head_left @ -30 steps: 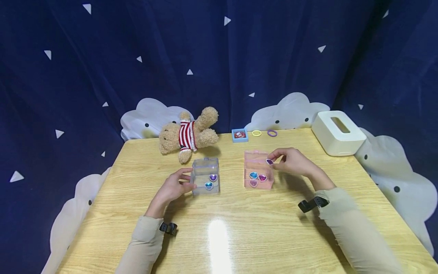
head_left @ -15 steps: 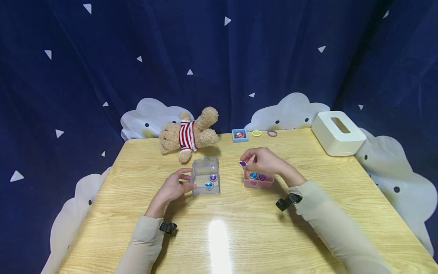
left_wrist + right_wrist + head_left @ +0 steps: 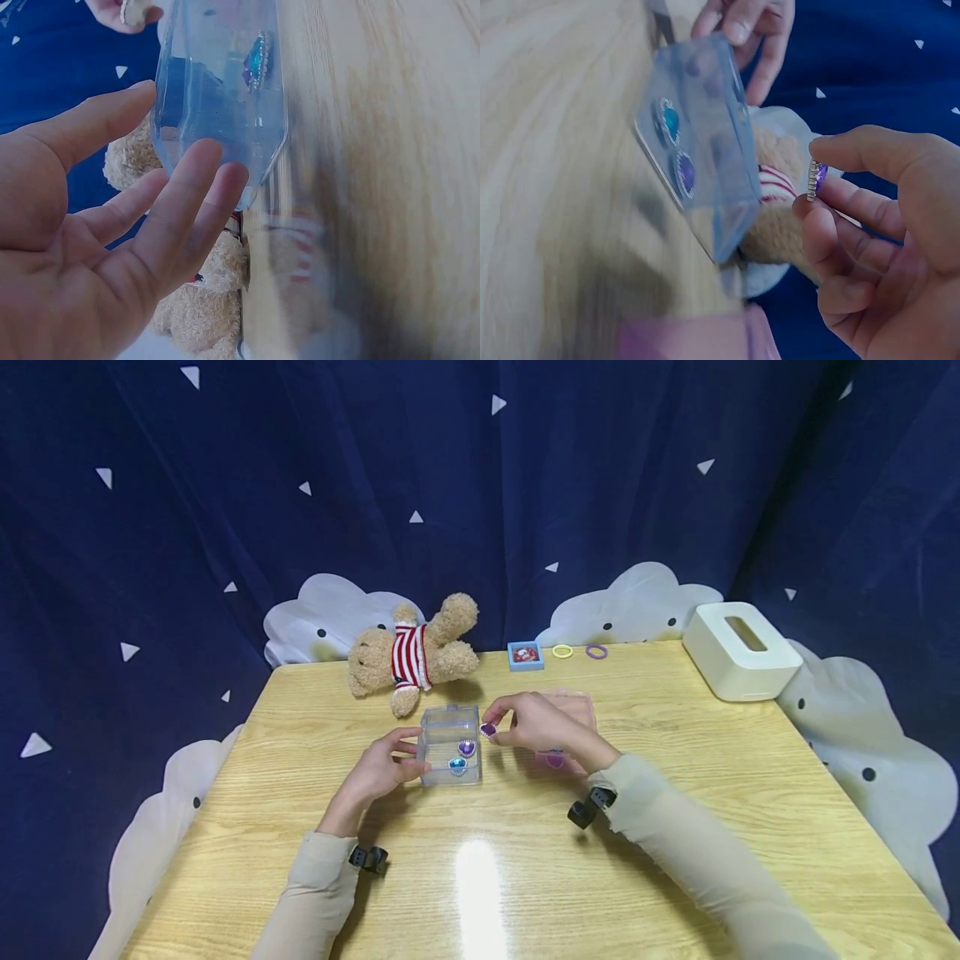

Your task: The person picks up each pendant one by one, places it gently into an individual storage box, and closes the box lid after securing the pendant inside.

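Note:
In the head view, my left hand [image 3: 381, 768] rests its thumb and fingertips against the left side of a clear bluish plastic box [image 3: 438, 777]. The fingers look loosely spread in the left wrist view. Inside that box lie a purple gem [image 3: 467, 748] and a teal gem [image 3: 457, 766], both with silvery beaded rims. My right hand [image 3: 536, 725] pinches another purple gem [image 3: 489, 729] between thumb and fingertips, just right of the box. Behind this hand, a pink see-through box [image 3: 576, 703] is partly hidden; a pinkish-purple gem [image 3: 555, 760] shows in it.
At the back left, a teddy bear [image 3: 411, 656] in a striped shirt lies on its side. A small blue square box [image 3: 526, 657], a yellow band [image 3: 562, 652] and a purple band [image 3: 597, 652] line the rear edge. A white tissue box [image 3: 738, 652] stands back right.
My right hand has carried the purple gem leftward, from over the pink box to the right side of the clear box. My left hand has stayed in place.

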Demonstrator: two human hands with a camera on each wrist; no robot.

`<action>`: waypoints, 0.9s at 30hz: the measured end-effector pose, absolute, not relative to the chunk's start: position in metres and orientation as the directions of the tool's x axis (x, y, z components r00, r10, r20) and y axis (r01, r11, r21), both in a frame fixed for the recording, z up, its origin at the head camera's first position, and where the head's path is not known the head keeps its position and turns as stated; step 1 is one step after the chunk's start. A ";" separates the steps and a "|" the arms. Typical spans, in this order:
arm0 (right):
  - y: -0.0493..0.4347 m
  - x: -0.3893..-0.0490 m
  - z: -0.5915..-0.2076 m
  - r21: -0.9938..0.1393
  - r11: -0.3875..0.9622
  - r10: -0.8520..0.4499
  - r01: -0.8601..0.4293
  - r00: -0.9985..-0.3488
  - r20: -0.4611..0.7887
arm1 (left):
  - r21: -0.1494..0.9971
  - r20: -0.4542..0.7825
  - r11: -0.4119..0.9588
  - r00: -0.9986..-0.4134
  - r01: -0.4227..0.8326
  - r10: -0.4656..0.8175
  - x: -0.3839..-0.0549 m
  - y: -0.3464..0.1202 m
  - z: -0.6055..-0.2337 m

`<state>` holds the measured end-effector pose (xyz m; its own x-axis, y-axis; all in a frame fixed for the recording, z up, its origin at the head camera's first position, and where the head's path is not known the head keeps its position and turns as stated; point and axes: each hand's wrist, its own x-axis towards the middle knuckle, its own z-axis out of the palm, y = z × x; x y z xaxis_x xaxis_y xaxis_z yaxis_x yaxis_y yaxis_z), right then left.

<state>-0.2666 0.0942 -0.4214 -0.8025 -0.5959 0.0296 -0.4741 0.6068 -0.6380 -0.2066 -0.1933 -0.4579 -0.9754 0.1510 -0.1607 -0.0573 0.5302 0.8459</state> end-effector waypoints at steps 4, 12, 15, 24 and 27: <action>0.080 -0.265 -0.425 -0.626 0.598 -0.614 -0.502 -0.788 0.045 | 0.848 -0.162 0.526 -0.975 -0.061 0.149 -0.207 -0.193 -0.457; 0.056 -0.267 -0.441 -0.563 0.592 -0.653 -0.577 -0.753 0.085 | 0.849 -0.166 0.525 -0.974 -0.061 0.156 -0.208 -0.194 -0.460; 0.050 -0.267 -0.446 -0.534 0.592 -0.662 -0.604 -0.742 0.107 | 0.852 -0.161 0.521 -0.975 -0.059 0.152 -0.208 -0.194 -0.459; 0.039 -0.268 -0.454 -0.533 0.629 -0.660 -0.567 -0.751 0.021 | 0.852 -0.164 0.520 -0.974 -0.061 0.156 -0.207 -0.193 -0.458; 0.038 -0.268 -0.455 -0.529 0.631 -0.665 -0.567 -0.747 0.007 | 0.850 -0.165 0.523 -0.974 -0.060 0.156 -0.207 -0.193 -0.458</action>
